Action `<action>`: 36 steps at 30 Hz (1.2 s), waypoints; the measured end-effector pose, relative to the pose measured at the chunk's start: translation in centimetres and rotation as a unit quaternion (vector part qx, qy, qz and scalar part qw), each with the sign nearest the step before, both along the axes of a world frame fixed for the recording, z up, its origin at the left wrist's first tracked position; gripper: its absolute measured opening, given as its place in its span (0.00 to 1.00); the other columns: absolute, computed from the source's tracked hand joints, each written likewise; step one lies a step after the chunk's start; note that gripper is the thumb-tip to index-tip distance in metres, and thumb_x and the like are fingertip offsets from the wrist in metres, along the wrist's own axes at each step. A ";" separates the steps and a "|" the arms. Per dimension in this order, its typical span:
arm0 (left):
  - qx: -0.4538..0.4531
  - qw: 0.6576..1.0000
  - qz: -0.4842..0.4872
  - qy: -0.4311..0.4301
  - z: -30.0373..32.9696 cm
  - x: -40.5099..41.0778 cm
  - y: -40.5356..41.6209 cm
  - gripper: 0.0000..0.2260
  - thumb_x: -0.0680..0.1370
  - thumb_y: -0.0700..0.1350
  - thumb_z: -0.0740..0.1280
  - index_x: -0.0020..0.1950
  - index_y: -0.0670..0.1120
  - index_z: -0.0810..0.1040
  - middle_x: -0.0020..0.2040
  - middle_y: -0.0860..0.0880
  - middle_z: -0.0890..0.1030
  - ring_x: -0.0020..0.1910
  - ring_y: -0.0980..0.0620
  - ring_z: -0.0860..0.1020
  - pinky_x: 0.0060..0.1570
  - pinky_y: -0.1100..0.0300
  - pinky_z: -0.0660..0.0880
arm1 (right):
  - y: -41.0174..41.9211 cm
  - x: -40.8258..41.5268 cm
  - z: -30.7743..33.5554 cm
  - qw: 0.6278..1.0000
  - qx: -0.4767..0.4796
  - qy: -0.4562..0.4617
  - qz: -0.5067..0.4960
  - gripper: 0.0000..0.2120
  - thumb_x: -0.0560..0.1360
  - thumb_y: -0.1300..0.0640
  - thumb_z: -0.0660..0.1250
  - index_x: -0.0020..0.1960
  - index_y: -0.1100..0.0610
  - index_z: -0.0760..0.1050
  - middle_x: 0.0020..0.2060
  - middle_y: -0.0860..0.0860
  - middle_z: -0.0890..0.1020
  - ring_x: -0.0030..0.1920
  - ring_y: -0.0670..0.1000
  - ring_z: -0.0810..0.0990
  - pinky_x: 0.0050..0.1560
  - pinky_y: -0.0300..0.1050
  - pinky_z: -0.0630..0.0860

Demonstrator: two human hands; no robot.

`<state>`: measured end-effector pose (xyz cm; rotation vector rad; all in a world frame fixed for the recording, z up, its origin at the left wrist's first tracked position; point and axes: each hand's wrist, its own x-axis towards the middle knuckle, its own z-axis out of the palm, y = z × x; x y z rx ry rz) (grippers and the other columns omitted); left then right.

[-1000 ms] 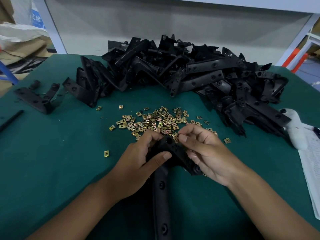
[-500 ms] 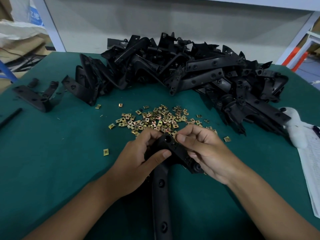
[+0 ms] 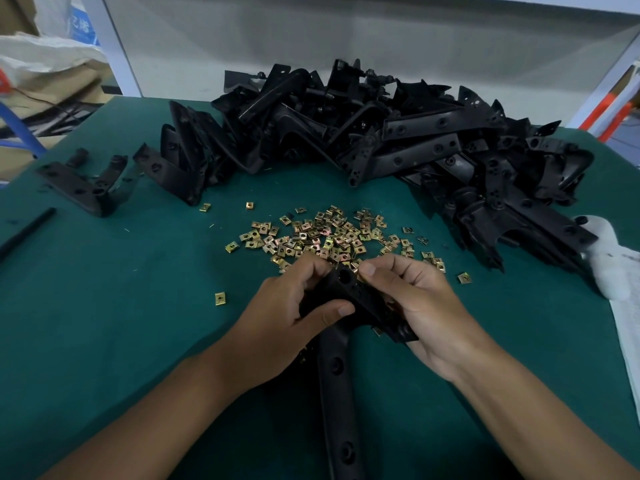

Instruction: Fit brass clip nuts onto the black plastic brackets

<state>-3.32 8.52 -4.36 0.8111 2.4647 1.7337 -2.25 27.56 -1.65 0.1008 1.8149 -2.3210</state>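
Observation:
A black plastic bracket (image 3: 337,368) is held over the green table, its long arm running toward me. My left hand (image 3: 284,317) grips its upper part, thumb across the front. My right hand (image 3: 419,306) grips the bracket's other arm and pinches at the top end beside a round hole (image 3: 345,277); whether a clip nut sits under those fingertips is hidden. A scatter of brass clip nuts (image 3: 325,233) lies just beyond my hands. One clip nut (image 3: 220,298) lies apart to the left.
A big heap of black brackets (image 3: 363,140) fills the back of the green table (image 3: 104,323). One separate bracket (image 3: 83,183) sits far left, with a black rod (image 3: 26,232) near the left edge. White cloth and paper (image 3: 613,271) lie at the right edge.
Both hands stayed on the bracket with only slight shifts; the right fingertips keep working at the bracket's top end. The view drifted a little.

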 end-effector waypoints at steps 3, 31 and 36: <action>0.006 1.000 -0.001 -0.013 -0.1 0.0 0.0 0.11 0.76 0.62 0.66 0.50 0.58 0.72 0.44 0.57 0.83 0.40 0.55 0.81 0.37 0.56 0.77 | 0.1 0.0 -0.1 0.999 0.027 0.020 -0.006 0.04 0.70 0.53 0.74 0.39 0.53 0.84 0.35 0.53 0.83 0.34 0.47 0.81 0.32 0.37 0.76; 0.173 0.974 -0.032 -0.143 -0.6 -0.3 -0.1 0.19 0.73 0.52 0.69 0.57 0.43 0.70 0.45 0.44 0.77 0.44 0.54 0.76 0.43 0.64 0.75 | 2.9 -1.9 -0.5 0.980 -0.184 -0.025 0.075 0.19 0.76 0.67 0.65 0.67 0.61 0.76 0.63 0.62 0.81 0.62 0.56 0.82 0.53 0.41 0.81; 0.154 0.979 -0.024 -0.129 -0.7 -0.3 -0.2 0.11 0.74 0.52 0.68 0.54 0.51 0.73 0.46 0.45 0.79 0.46 0.56 0.76 0.45 0.65 0.75 | 2.7 -1.9 -0.4 0.990 -0.129 0.008 0.058 0.16 0.71 0.61 0.73 0.57 0.52 0.85 0.57 0.57 0.85 0.52 0.46 0.84 0.44 0.36 0.79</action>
